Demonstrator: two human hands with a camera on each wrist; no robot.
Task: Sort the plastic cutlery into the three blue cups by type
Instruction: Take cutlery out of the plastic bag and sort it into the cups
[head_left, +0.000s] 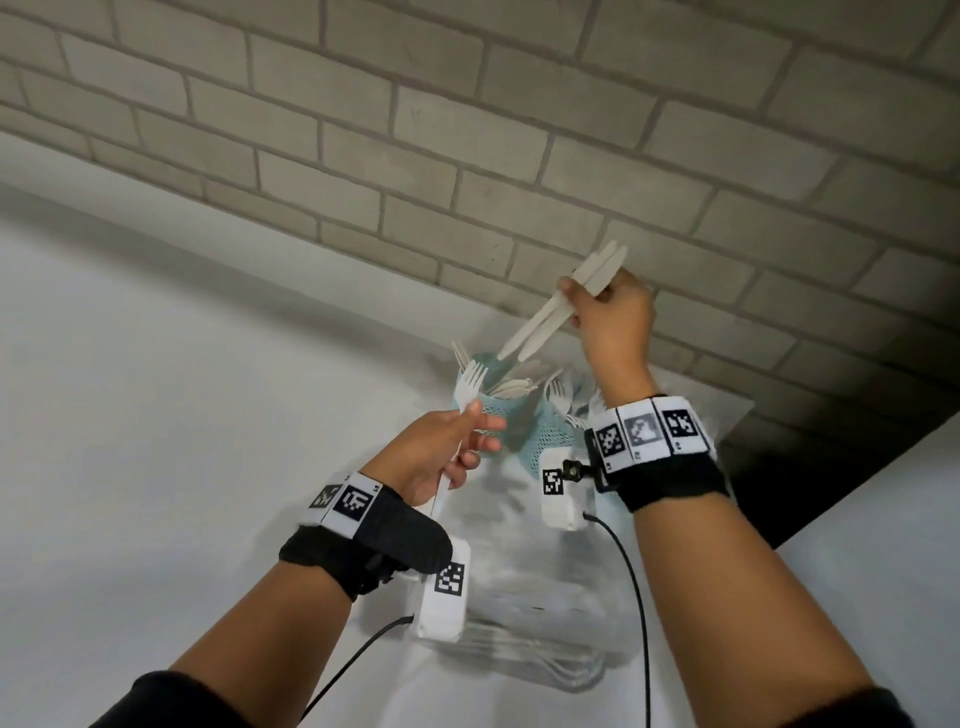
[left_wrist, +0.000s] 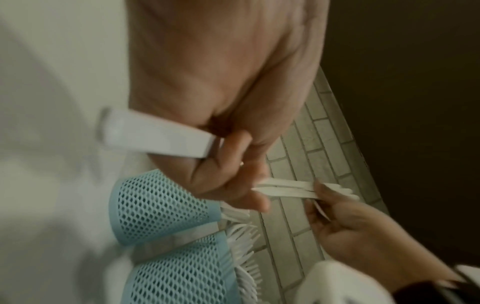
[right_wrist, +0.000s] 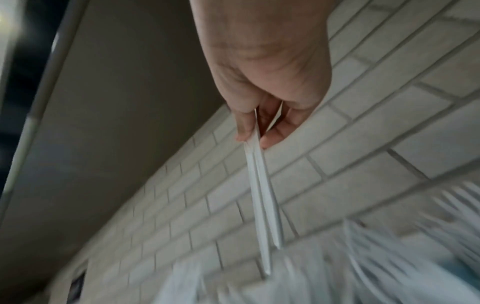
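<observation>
The right hand (head_left: 615, 317) has its grip closed on two white plastic knives (head_left: 550, 312), pinched between thumb and fingers, blades slanting down toward the pale blue mesh cup (head_left: 498, 402) near the grey brick wall (head_left: 467, 130). The left hand (head_left: 441, 457) has its grip closed on a white plastic fork (head_left: 470, 387), tines up, just beside that cup. A second blue mesh cup (left_wrist: 182, 277) holding forks stands beside it on the white bench (head_left: 156, 389)
</observation>
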